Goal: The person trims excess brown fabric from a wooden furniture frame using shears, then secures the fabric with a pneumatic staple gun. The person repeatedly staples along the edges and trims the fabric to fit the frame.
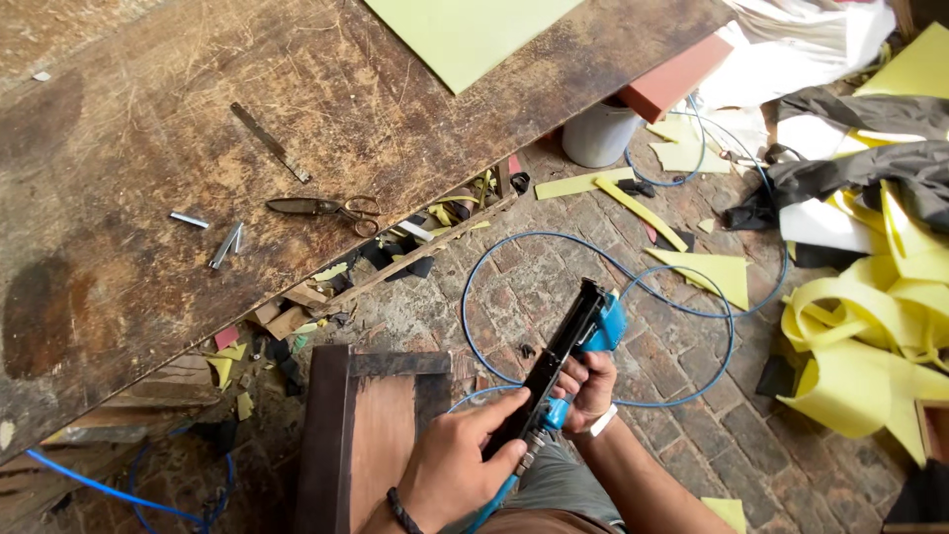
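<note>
Right now, seen from the head camera, both hands are on a black and blue stapler (573, 341) fed by a blue hose (692, 311), held low over the brick floor (682, 396) just in front of the person's knees. The left hand (460, 465) has its grip wrapped round the lower end of the black rail, fingers pressed together on it. The right hand (588, 386) is closed round the middle of the tool beside the blue body, with a small pale piece (601, 422) showing at the heel of the palm; I cannot tell what it is. The tool tilts up and away, nose toward the far floor.

To handle it well here, I would judge that the nose should stay pointed clear of both hands, the left hand steady on the rail, and the hose kept slack so it does not tug.

A dark wooden frame (341, 435) stands just left of the left hand. Beyond it runs a scarred wooden counter (148, 148) carrying scissors (321, 208), a flat metal strip (269, 141), staple sticks (225, 244) and a pale green sheet (465, 35). Yellow foam offcuts (880, 336) lie heaped at the right with grey cloth (870, 163), and a white bucket (598, 133) stands under the counter's edge.
</note>
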